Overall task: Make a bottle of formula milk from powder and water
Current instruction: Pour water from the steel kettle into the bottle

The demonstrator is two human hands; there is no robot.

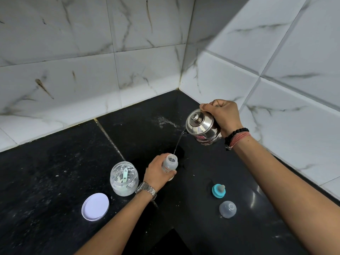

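Note:
My left hand [158,171] grips a small clear baby bottle [170,163] that stands open-topped on the black counter. My right hand [223,115] holds a steel jug [201,127] with a lid, tilted to the left above the bottle. A thin stream of water [178,142] runs from the jug's spout into the bottle's mouth. Left of the bottle stands an open clear jar of white powder [124,179] with a pale green scoop inside.
The jar's white lid [95,207] lies on the black counter [55,181] at front left. A teal teat ring [218,190] and a clear dome cap [227,209] lie at front right. Tiled walls meet in a corner behind.

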